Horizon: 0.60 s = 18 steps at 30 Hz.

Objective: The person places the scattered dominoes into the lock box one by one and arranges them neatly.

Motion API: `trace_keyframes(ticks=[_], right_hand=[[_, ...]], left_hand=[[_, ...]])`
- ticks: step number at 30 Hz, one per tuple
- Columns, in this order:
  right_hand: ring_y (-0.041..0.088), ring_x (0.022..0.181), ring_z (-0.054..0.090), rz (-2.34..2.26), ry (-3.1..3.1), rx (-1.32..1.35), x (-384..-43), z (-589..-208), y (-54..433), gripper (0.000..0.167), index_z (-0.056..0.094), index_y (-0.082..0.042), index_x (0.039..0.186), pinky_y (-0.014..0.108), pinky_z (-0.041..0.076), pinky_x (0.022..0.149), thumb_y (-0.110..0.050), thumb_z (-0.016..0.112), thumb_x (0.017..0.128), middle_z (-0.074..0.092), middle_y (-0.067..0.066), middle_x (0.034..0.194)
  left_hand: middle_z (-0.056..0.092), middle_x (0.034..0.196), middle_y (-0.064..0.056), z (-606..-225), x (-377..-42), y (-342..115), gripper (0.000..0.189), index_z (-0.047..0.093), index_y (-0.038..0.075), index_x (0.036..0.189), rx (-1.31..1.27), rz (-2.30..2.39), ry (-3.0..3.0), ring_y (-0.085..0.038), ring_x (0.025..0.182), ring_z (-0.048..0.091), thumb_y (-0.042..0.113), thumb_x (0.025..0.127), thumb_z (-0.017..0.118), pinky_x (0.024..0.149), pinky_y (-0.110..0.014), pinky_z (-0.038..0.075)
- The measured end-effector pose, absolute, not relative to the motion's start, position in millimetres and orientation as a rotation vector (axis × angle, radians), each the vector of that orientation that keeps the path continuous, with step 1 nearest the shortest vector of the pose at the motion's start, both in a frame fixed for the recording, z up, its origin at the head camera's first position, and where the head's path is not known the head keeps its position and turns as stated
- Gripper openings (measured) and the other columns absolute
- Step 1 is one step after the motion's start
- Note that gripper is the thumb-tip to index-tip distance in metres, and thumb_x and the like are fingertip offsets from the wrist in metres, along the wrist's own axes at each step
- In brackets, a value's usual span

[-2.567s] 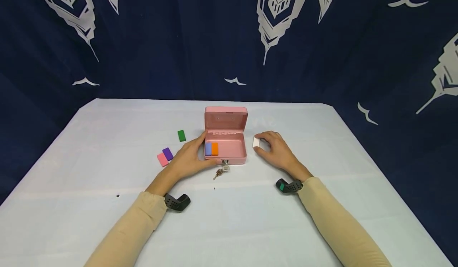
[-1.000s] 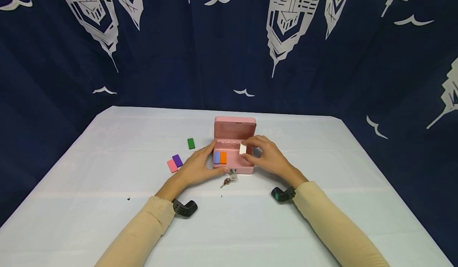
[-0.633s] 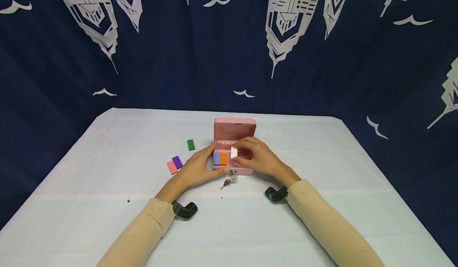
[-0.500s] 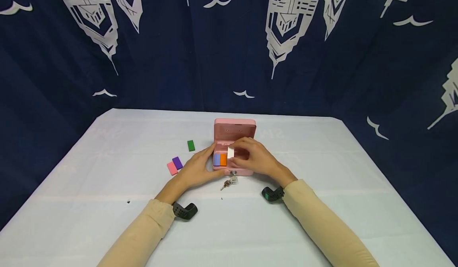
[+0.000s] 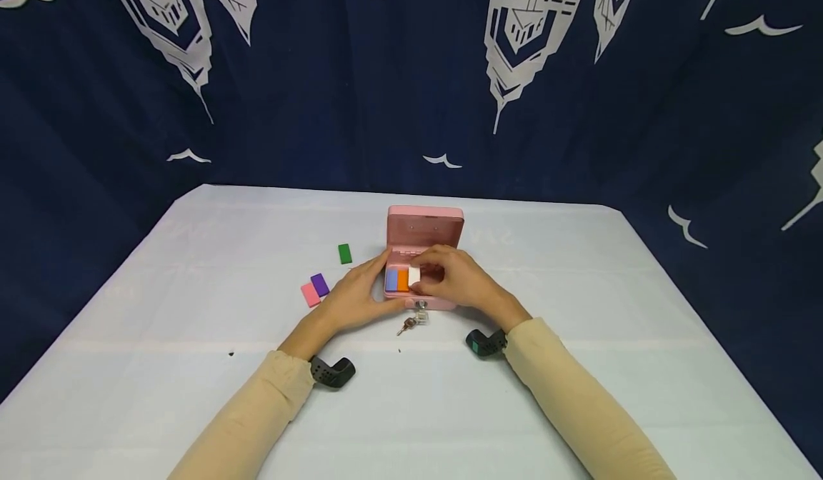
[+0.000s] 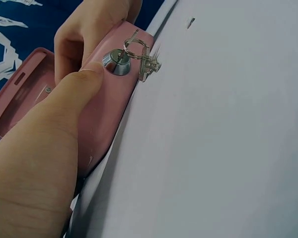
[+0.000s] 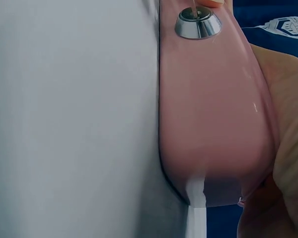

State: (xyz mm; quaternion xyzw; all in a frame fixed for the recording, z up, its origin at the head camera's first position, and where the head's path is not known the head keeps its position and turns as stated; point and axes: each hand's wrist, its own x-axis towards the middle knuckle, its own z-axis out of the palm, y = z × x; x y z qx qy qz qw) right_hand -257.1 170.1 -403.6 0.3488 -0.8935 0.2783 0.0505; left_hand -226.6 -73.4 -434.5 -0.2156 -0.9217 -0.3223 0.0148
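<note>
A small pink metal lock box (image 5: 444, 301) stands on the table with its lid raised. My left hand (image 5: 350, 300) grips its left end, thumb on the front wall beside the silver lock (image 6: 116, 62) and fingers along the left side. My right hand (image 5: 466, 280) reaches inside and pinches a white block (image 5: 414, 276) between thumb and fingers. That block sits right beside an orange block (image 5: 403, 280), which adjoins a light blue block (image 5: 391, 280) at the left inside. In the right wrist view the box front (image 7: 213, 109) hides the right fingertips.
Keys (image 5: 407, 325) on a ring hang from the lock at the box's front. To the left lie a green block (image 5: 345, 253), a purple block (image 5: 319, 284) and a pink block (image 5: 311, 294) on the white table (image 5: 161, 308). A dark blue curtain (image 5: 360, 108) hangs behind.
My right hand has carried the white block from the table right of the box into it, then left and down beside the orange block. The left hand has kept its grip on the box.
</note>
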Motion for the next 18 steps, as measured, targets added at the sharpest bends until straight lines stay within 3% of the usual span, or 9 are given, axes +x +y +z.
trace_keyframes(ticks=[6,12,18], right_hand=[[0.019,0.101,0.065,0.732,-2.752,1.138,-257.7,-394.4,168.1,0.038,0.076,-0.006,0.118,0.038,0.055,0.095,-0.023,0.086,0.085,0.073,0.006,0.115],[0.016,0.085,0.060,0.659,-2.775,1.189,-258.5,-388.4,165.2,0.030,0.079,-0.005,0.111,0.030,0.054,0.080,-0.014,0.086,0.084,0.073,0.004,0.097],[0.017,0.087,0.061,0.650,-2.817,1.161,-258.2,-389.1,164.7,0.030,0.078,-0.005,0.112,0.030,0.054,0.082,-0.014,0.086,0.085,0.074,0.005,0.101]], left_hand=[[0.036,0.165,-0.010,-433.4,-227.2,-73.4,0.114,0.018,0.018,0.166,-0.669,-1.000,-2.861,-0.030,0.150,0.039,0.073,0.082,0.071,0.119,-0.052,0.037],[0.037,0.165,-0.010,-432.9,-227.4,-72.8,0.113,0.018,0.018,0.166,-0.680,-0.996,-2.856,-0.030,0.150,0.039,0.071,0.083,0.073,0.119,-0.051,0.037],[0.036,0.166,-0.010,-433.4,-226.6,-72.4,0.113,0.018,0.018,0.166,-0.678,-1.002,-2.858,-0.030,0.150,0.039,0.071,0.083,0.072,0.119,-0.051,0.037]])
